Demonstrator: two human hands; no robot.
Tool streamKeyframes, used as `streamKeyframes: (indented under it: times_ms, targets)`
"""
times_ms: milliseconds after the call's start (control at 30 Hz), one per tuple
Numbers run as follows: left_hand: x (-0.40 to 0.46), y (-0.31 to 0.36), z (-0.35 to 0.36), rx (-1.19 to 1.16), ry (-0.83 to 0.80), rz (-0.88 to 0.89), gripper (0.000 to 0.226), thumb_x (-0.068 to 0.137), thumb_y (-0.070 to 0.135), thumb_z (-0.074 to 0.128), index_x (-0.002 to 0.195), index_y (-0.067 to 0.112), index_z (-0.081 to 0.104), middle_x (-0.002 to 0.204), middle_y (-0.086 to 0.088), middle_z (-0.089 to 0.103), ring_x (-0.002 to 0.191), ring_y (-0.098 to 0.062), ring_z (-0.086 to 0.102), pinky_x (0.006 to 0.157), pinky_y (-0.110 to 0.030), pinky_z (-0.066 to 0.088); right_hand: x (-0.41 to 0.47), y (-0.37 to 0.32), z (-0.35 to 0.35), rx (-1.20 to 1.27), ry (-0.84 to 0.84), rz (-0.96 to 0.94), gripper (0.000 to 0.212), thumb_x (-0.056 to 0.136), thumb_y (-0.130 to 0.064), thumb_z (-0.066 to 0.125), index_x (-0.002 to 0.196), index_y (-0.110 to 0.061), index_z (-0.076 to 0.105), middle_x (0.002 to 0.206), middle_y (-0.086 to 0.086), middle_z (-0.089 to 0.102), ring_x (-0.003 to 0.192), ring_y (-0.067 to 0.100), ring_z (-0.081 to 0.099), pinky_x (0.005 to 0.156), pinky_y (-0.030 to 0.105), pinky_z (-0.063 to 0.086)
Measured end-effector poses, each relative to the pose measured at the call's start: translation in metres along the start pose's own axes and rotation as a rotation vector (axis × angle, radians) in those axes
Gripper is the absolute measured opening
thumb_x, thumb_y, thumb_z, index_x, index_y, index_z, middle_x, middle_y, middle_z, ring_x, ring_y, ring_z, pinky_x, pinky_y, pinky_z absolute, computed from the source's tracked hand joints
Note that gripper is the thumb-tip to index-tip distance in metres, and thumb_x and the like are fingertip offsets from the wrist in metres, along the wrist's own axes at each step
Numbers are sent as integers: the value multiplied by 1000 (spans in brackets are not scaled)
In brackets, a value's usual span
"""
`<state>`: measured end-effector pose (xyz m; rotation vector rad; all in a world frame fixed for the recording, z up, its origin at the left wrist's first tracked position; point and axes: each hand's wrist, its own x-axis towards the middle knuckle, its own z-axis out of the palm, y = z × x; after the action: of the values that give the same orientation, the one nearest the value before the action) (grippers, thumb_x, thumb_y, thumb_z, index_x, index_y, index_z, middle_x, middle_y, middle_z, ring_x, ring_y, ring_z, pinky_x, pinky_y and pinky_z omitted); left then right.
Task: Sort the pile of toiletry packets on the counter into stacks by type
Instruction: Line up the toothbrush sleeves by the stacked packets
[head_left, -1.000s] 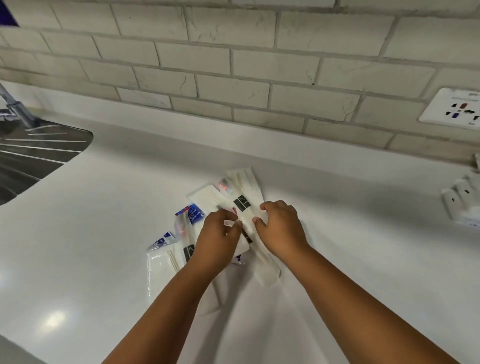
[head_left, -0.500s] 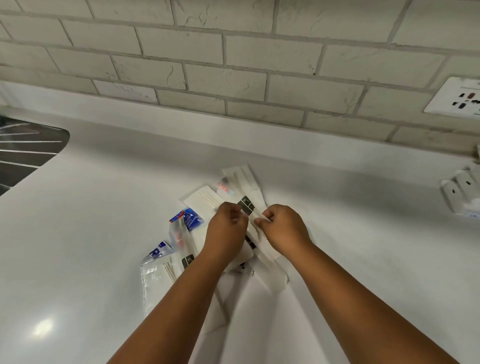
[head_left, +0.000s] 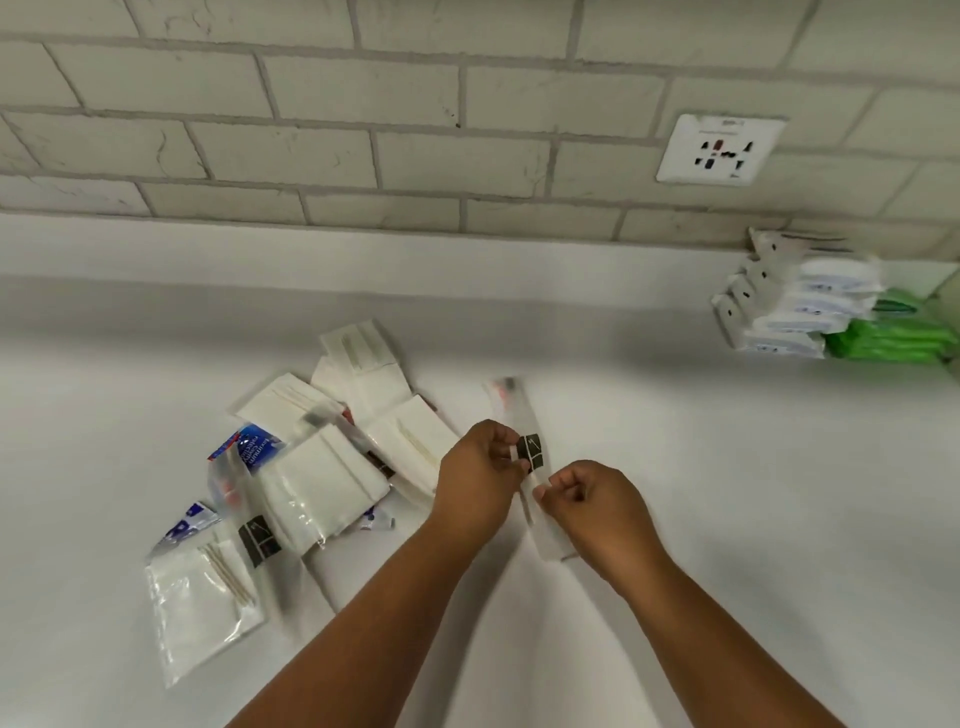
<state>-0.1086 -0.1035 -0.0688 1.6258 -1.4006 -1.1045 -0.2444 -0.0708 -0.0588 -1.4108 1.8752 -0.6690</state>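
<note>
White counter (head_left: 727, 519) — packet pile (head_left: 322, 457), stacked packs (head_left: 810, 317).

White counter (head_left: 727, 519); grey brick-pattern tiles (head_left: 467, 156); at nine o'clock white packets (head_left: 322, 478), at two o'clock green packs (head_left: 893, 340).

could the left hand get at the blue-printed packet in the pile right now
Probably not at once. The left hand and right hand both pinch the long clear packet. Once it lets go, the way looks free: the blue-printed packet lies uncovered on the pile's left side.
</note>
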Motion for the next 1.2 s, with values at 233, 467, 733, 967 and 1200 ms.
streamKeyframes:
  times_ms: [233,467,733,967,1200]
  targets:
    - [-10,5,25,205,33,115,18,81,2,70,95,12,64,82,4,61,68,-2,55,61,-1,39,-9,18,-12,-226,33,-45,20,84,-41,67,89,-27,55,77,-11,58,77,13,58,64,23,43]
    - [-30,1,-8,298,220,190,13,90,17,62,102,14,64,100,3,59,81,-1,54,67,1,37,-15,-7,-6,-374,145,-389,30,86,-48,60,105,-24,60,99,-4,60,96,18,53,81,30,48]
    - [-54,-19,-64,266,417,33,9,90,13,55,93,15,63,88,3,63,77,-7,57,65,-12,39,-17,-57,56,-552,-155,-605,35,94,-42,49,114,-15,59,110,5,60,105,27,53,84,35,45]
    - [-69,-29,-68,297,399,-153,8,92,20,54,87,15,57,75,5,58,67,-9,53,57,-18,37,-5,-61,67,-409,-307,-326,22,87,-37,64,88,-15,68,86,2,68,85,25,65,69,28,48]
    - [-68,-16,-52,-5,307,-340,28,94,36,56,86,10,58,73,-6,70,60,-18,67,70,-34,56,-14,-43,36,56,-412,-122,16,87,-21,66,72,-15,67,75,7,67,77,30,67,75,46,59]
